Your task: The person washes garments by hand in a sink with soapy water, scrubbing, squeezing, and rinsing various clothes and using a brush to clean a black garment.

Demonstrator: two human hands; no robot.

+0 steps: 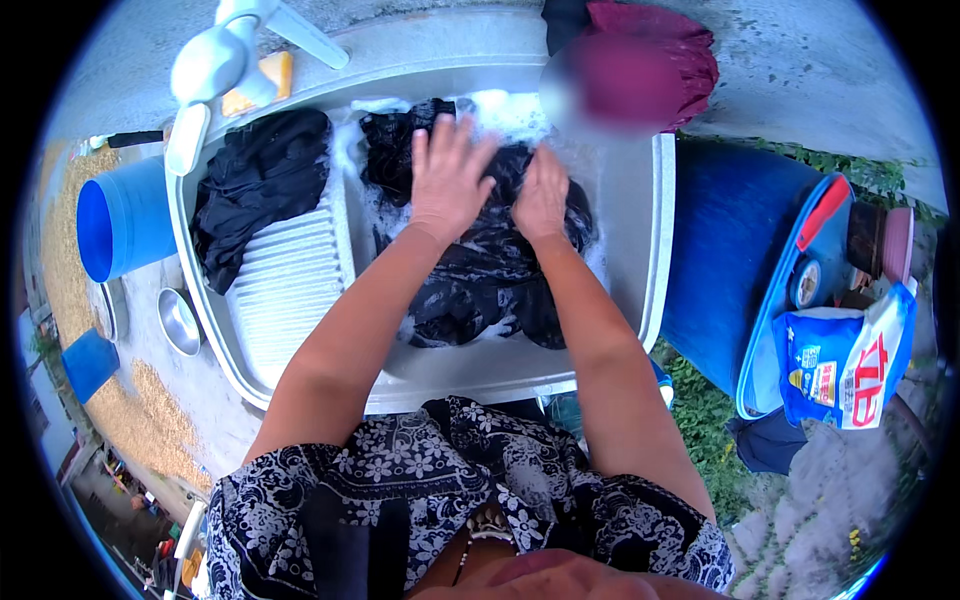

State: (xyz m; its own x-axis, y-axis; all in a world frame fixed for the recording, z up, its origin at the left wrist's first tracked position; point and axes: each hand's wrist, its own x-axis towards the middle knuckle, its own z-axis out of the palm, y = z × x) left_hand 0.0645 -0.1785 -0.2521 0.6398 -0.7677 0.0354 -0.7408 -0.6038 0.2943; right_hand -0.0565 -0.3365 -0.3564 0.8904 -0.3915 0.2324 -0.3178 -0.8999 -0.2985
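A soaked black garment [487, 259] lies spread in the basin of a laundry sink [634, 247], among white suds [510, 112]. Over its far left part is my left hand [450, 180], palm down with the fingers apart. My right hand [542, 191] rests on the wet cloth at the far right, its fingers close together and slightly blurred. Whether those fingers grip any fabric cannot be made out. Another dark cloth [262, 180] is heaped on the sink's ribbed washboard [289, 289], to the left of the basin.
A white tap [210, 64] and a yellow block [259, 82] are at the back left corner. Maroon fabric [637, 67] is at the back right. To the right, a blue barrel [727, 255] bears a detergent bag [844, 360]. A metal bowl [180, 322] sits at left.
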